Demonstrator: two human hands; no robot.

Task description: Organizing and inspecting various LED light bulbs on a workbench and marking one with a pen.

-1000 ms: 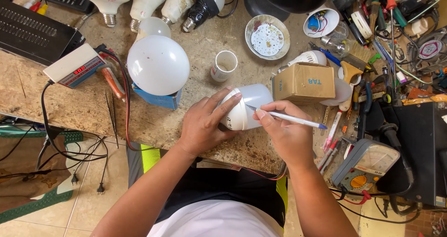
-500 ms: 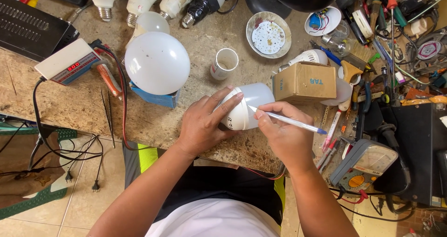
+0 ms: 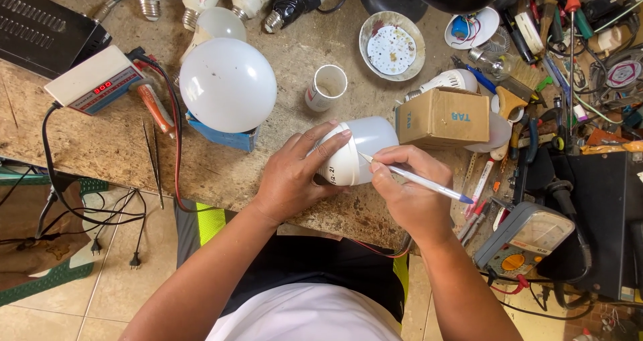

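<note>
White bulb [image 3: 358, 150] inside left hand [image 3: 293, 178]

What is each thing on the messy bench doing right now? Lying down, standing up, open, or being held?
White bulb: lying on its side, held.
Left hand: gripping the bulb.
Right hand: holding the pen.
Pen: tip touching the bulb.
Big round bulb: resting on a blue box.
Small cup: open, tilted.
Cardboard box: closed.
</note>
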